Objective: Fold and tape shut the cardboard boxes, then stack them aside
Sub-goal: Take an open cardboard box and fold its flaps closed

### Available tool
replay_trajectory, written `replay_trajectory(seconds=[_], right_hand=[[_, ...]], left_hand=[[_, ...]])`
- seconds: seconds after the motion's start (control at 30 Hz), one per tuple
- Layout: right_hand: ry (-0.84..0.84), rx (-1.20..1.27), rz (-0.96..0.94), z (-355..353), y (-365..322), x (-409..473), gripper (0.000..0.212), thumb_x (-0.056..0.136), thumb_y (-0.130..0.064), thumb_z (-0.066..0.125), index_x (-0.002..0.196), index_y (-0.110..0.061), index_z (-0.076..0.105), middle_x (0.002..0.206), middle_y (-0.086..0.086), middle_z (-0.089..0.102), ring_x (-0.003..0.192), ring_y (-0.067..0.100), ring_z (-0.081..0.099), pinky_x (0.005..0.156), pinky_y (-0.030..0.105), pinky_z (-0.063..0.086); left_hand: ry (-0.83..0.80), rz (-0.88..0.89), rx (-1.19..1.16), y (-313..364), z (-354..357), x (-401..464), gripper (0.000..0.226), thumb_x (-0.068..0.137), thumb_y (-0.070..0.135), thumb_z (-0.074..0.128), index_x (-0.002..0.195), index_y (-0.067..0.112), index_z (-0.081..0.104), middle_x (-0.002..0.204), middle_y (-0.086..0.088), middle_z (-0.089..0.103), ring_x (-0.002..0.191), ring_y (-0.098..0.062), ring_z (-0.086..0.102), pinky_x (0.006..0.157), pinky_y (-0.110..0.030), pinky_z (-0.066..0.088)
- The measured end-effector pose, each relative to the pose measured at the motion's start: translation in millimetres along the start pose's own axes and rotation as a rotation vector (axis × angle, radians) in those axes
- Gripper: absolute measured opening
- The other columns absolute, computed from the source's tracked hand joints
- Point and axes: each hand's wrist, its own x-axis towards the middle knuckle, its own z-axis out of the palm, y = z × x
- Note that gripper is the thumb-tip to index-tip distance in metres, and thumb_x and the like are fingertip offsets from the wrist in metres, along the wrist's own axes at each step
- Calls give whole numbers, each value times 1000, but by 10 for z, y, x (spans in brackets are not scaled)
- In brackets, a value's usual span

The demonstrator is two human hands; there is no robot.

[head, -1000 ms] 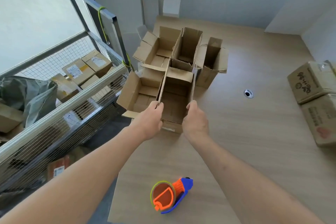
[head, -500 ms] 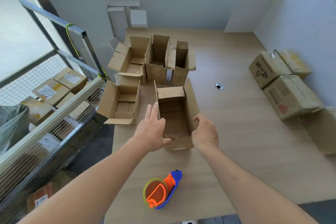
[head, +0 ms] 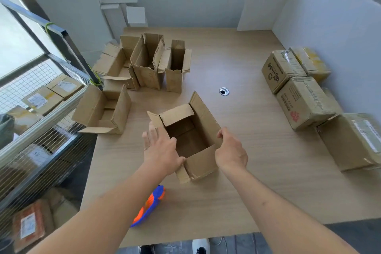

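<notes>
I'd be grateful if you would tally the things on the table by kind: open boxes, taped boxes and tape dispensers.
Open cardboard boxes: 5, one gripped by the right hand
Taped cardboard boxes: 4 clearly seen
Tape dispenser: 1
Total: 10

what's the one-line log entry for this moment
box: open, on table | left hand: flat on side | right hand: grips flap | tape gun: idle

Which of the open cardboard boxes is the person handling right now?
The open box nearest the person, apart from the cluster at the table's far left; left hand and right hand flank it.
</notes>
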Motion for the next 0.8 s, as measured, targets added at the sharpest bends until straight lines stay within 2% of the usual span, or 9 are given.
replay_trajectory(seconds=[0.07,0.13,0.27,0.37,0.43,0.53,0.67,0.73,0.8], right_hand=[[5,-65,-41,-63,157,111,43,78,7,45,99,-31,45,102,-8,50,90,24,54,64,30,39],[7,-122,-64,-95,272,208,38,79,5,49,95,-30,49,103,-7,47,96,23,50,66,29,40],[31,-169,-128,-47,429,347,35,81,-11,66,101,-37,53,113,-2,39,105,24,43,84,31,45],[68,-193,-157,92,458,396,45,80,-22,78,112,-35,50,130,5,34,114,29,42,92,36,46],[66,-186,-134,198,432,384,58,81,-16,80,121,-34,43,147,9,22,120,34,39,85,40,52],[41,-137,-100,284,408,356,80,78,-3,81,132,-34,30,154,10,9,112,36,42,67,37,49],[53,-58,-201,267,346,399,87,81,3,73,142,-35,24,135,7,23,101,36,47,71,39,49],[6,21,-222,242,286,456,92,81,9,66,145,-42,24,119,4,27,98,33,45,74,39,48],[-94,67,-222,222,196,503,77,82,2,66,142,-39,41,110,3,30,103,31,45,80,36,45]], left_hand=[[-25,4,-35,97,55,-3,53,88,73,45,116,32,66,157,-23,20,150,-46,-18,120,-58,-5],[-22,10,-50,142,74,-7,56,95,69,31,118,33,67,156,-20,32,154,-40,-4,122,-57,-7],[-17,-34,-134,192,13,8,50,103,54,23,119,32,66,122,0,59,122,-26,54,118,-57,12],[-89,-16,-169,162,2,34,33,104,40,31,118,26,57,122,0,59,108,-26,59,101,-50,36],[-95,-22,-182,95,24,40,27,104,37,34,118,23,53,123,0,57,109,-27,58,92,-45,42],[-137,1,-124,-7,48,37,46,100,59,31,117,28,60,121,1,49,113,-26,52,86,-41,39],[-341,92,-141,-108,-42,-22,108,63,107,24,137,37,60,131,10,43,122,-21,38,95,-44,48],[-378,150,-135,-184,-84,-30,121,53,110,36,146,35,52,137,12,46,127,-19,41,100,-45,49],[-364,173,-131,-283,-77,-7,102,64,94,55,146,34,52,137,10,56,127,-18,50,101,-42,50]])
